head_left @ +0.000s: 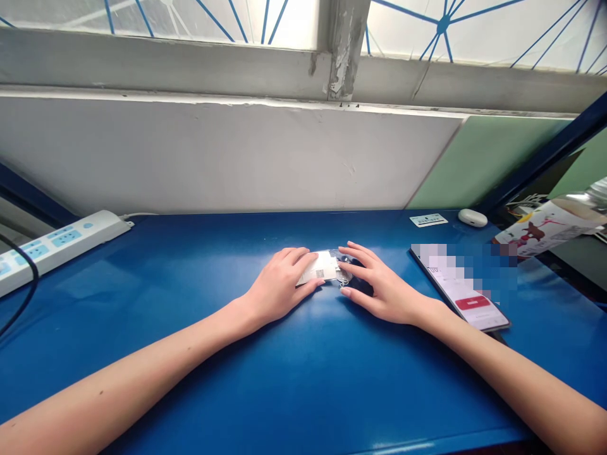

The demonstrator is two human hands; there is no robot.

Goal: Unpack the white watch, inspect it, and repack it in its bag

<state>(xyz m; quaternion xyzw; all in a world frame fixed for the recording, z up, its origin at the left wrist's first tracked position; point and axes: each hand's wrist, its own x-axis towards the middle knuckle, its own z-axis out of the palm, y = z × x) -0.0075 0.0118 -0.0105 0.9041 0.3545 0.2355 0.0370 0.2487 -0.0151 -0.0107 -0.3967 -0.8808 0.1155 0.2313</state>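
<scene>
Between my hands, on the blue table, lies a flat white card (320,268) with a small printed square code. My left hand (279,281) is closed around its left end, thumb on the near edge and fingers on the far edge. Just right of the card is a small shiny item (343,273), partly clear and partly metallic, that I cannot identify. My right hand (386,287) is open over that item, with thumb and fingers spread. The fingertips are at or very near the item; contact is not certain.
On the blue table (227,385), a white power strip (71,243) with a black cable (34,284) is at left. To the right are a phone (467,297), a small card (429,220), a white earbud case (472,218) and a printed bag (545,224). A wall stands behind.
</scene>
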